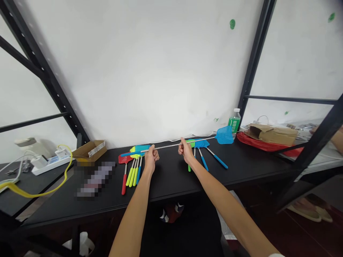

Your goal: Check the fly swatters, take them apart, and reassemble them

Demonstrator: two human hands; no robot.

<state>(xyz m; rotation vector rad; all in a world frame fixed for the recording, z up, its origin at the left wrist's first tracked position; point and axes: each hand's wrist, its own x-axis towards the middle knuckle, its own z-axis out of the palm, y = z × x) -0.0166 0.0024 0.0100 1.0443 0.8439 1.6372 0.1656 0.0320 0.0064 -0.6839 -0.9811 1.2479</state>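
Both my hands hold a long blue fly swatter (224,135) with its metal rod drawn out, almost level above the black table. My left hand (151,156) is closed round the rod near the blue handle, which points left. Farther along the rod, my right hand (185,149) pinches it between thumb and fingers. Behind and left of my left hand lie a red fly swatter (124,175), several yellow-green fly swatters (132,175) and a blue one, heads overlapping. Near my right hand lie several blue fly swatters (214,157) and a green one (189,167), partly hidden.
A cardboard box (92,151) and a white power strip (52,164) with a yellow cable (65,176) stand left. A green-labelled bottle (234,121) is at the back right by the metal post. Beyond it is a cardboard package (273,135) on red plastic. A white wall rises behind.
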